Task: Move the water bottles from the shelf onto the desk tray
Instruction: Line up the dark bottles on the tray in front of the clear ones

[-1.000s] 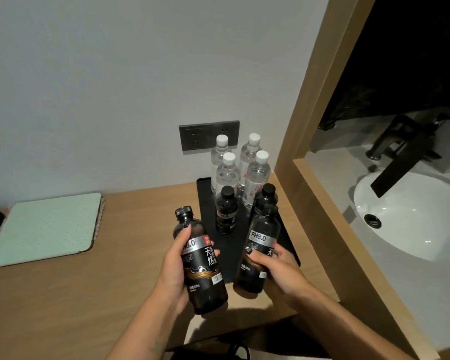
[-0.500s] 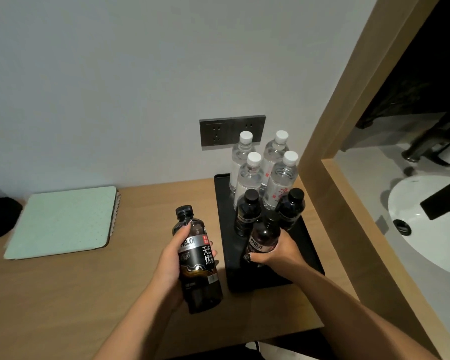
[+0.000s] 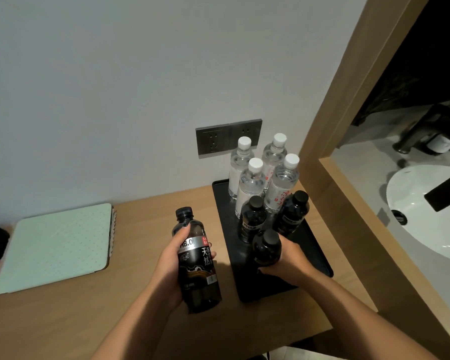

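Observation:
A black tray [image 3: 316, 252] lies on the wooden desk [image 3: 63, 315] against the wall. Several clear bottles with white caps [image 3: 252, 185] stand at its back, and two black bottles [image 3: 252, 219] stand in front of them. My right hand [image 3: 289, 258] grips a third black bottle [image 3: 266, 246] standing upright on the tray's middle. My left hand [image 3: 170, 266] holds another black bottle [image 3: 196, 263] with a silver and black label above the desk, just left of the tray.
A pale green notebook [image 3: 55, 245] lies on the desk's left side. A grey socket plate [image 3: 218, 139] sits on the wall behind the bottles. A wooden frame [image 3: 348, 178] borders the desk on the right, with a white basin [image 3: 431, 211] beyond it.
My right hand has carried its black bottle forward and set it down on the tray behind the front edge. The left hand's bottle has stayed beside the tray. The view shifted left.

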The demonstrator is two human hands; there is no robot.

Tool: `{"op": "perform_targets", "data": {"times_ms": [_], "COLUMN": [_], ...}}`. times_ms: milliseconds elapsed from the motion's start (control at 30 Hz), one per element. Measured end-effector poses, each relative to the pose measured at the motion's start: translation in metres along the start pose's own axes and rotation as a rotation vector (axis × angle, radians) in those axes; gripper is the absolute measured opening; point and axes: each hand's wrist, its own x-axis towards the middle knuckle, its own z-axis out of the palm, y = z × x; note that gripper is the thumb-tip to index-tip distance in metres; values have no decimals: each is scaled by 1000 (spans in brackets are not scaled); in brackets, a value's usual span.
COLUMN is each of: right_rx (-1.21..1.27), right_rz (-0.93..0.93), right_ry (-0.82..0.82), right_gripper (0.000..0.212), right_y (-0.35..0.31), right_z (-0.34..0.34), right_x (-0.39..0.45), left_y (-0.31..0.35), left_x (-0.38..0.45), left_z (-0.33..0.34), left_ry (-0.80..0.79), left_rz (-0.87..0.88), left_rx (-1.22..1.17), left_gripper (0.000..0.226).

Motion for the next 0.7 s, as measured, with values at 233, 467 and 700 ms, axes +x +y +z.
{"op": "perform_targets", "data": {"times_ms": [233, 467, 700], "right_rx": [72, 43, 300], "right_rz": [63, 81, 20], "right_ry": [-46, -153, 64], "right_gripper": [59, 74, 19], "right_y": [-1, 10, -54], "right_z": [-1, -9, -93], "right_x": [-2, -1, -45], "left_y": [8, 7, 7], "left_x": [-2, -14, -29], "left_z": [21, 42, 81], "left_ry": [-54, -92, -174], "left_rz": [-33, 107, 450], "left_rx": [9, 258, 594], "left_gripper": [50, 47, 34]}}
